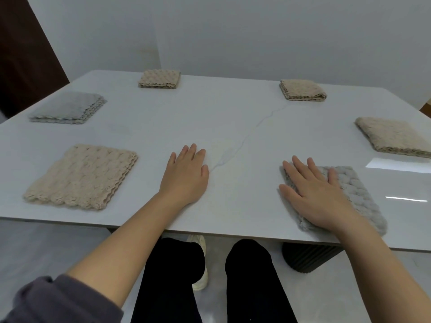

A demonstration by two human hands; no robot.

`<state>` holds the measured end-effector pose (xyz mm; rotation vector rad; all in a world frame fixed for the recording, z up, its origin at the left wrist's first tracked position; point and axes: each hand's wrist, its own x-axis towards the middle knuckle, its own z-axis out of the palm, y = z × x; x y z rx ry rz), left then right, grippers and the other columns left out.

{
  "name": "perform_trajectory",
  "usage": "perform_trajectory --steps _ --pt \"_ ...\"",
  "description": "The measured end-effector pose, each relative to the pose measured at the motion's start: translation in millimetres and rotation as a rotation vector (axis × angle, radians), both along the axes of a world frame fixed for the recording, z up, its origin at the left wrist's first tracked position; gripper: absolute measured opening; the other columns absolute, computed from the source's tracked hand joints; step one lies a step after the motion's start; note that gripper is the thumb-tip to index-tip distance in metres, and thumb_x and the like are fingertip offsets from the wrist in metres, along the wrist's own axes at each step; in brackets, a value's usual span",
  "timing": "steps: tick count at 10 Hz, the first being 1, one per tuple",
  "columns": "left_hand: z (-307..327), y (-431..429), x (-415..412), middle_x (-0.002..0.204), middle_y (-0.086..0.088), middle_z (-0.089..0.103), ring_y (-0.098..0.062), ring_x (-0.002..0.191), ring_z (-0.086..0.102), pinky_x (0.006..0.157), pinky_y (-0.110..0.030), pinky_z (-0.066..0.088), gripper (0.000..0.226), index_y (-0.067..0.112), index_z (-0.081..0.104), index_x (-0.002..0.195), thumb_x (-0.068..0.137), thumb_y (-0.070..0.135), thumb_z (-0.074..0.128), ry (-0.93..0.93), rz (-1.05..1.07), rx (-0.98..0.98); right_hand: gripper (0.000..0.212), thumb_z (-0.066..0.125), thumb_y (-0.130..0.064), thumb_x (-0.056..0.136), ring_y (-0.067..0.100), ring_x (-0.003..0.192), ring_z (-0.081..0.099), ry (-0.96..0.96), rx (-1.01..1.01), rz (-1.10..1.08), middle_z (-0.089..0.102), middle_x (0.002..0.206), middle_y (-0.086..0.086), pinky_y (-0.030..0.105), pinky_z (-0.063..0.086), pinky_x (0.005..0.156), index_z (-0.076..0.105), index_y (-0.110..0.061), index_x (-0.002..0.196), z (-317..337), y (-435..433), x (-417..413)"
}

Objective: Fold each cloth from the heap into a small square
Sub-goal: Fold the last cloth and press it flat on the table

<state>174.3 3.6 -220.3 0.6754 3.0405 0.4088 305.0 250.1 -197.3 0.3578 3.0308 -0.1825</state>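
Pressing flat with spread fingers, the right hand (319, 194) rests on the folded grey cloth (349, 197) at the table's (233, 117) near right edge. Firm, even pressure should set the creases. Left hand (186, 173) lies flat, fingers straight, on bare tabletop.

1 head-worn camera looks forward and down over the table (210, 117)

White table (233, 117), pale walls (256, 31)

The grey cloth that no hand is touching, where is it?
In the head view, the untouched grey cloth lies folded on the white table's left side, just beyond the near-left beige cloth.
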Motion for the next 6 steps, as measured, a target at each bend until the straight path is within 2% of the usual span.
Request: perform_trajectory --steps 4,6 --pt "2 0 0 0.163 -0.003 0.008 -0.019 0.150 0.000 0.121 -0.040 0.000 0.052 0.018 0.018 0.153 0.103 0.029 0.021 -0.008 0.006 0.002 0.063 0.018 -0.052 0.098 0.018 0.148 -0.016 -0.034 0.028 -0.029 -0.012 0.162 -0.007 0.052 -0.007 0.119 -0.002 -0.033 0.154 5 6 1" --pt "11 -3 6 0.162 -0.003 0.008 -0.019 0.149 0.002 0.121 -0.042 -0.001 0.049 0.018 0.022 0.151 0.103 0.029 0.022 -0.029 -0.027 0.014 0.064 0.016 -0.054 0.100 0.024 0.147 -0.020 -0.034 0.068 0.167 -0.016 0.162 -0.002 0.055 -0.009 0.117 -0.004 -0.029 0.155 13 -45 -34"
